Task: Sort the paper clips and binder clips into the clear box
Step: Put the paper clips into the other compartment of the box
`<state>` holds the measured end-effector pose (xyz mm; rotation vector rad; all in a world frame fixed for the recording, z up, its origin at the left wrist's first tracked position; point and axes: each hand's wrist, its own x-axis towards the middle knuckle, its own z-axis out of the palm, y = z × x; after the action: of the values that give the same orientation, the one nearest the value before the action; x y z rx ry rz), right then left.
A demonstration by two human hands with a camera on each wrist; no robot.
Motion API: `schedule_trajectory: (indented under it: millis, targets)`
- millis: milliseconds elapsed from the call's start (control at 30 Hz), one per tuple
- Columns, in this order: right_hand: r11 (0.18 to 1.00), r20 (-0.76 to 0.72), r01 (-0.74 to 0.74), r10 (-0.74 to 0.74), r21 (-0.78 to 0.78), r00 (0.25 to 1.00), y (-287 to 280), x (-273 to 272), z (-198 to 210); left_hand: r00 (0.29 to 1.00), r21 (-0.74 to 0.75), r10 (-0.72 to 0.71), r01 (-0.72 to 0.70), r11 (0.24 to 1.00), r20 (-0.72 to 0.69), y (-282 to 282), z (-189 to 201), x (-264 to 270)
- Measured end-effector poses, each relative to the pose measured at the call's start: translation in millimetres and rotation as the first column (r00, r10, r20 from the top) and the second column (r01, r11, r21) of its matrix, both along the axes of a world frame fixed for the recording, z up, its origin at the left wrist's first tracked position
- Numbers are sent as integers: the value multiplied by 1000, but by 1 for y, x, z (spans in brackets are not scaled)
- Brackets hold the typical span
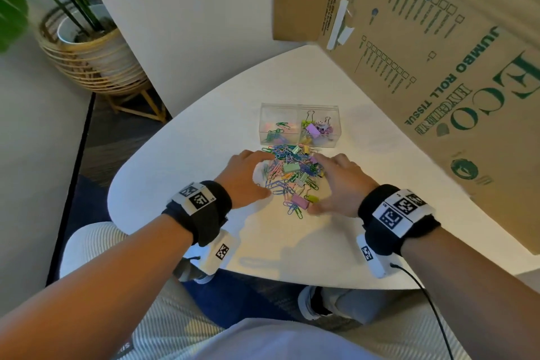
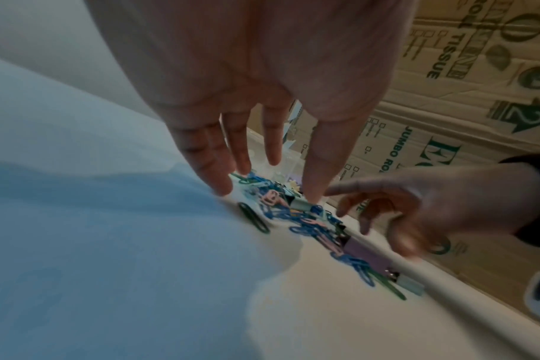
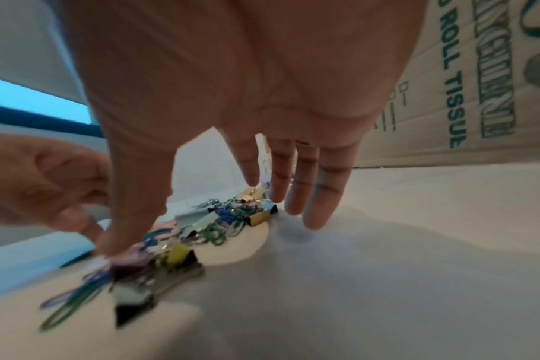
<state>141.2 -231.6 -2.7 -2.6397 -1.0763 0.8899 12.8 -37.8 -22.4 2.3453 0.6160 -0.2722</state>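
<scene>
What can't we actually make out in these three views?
- Head view: left hand and right hand cover the pile edges.
- Head view: clear box contents too small to count.
- Right wrist view: nearest binder clips motion-blurred.
- Left wrist view: box hidden behind fingers.
</scene>
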Motion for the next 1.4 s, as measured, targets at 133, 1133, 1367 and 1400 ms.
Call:
schedule_trajectory:
  millis: [133,1133,1367,1400]
  targets:
    - [999,11,-36,36,-26,999,2,-13,-8,984,91,-82,98,991,-160,7,8,-3]
    - [984,-42,156,-160,-84,986,34,-3,-3,986,37,-67,74,997,-155,-14,16,39]
    - [985,-35,123,-128,-124,991,45,-5,1,964,101,-87,115,988,-252,-17,19,46]
    - [986,-27,113,-117,-125,993,48,-6,2,966,89,-91,115,989,-240,-19,19,48]
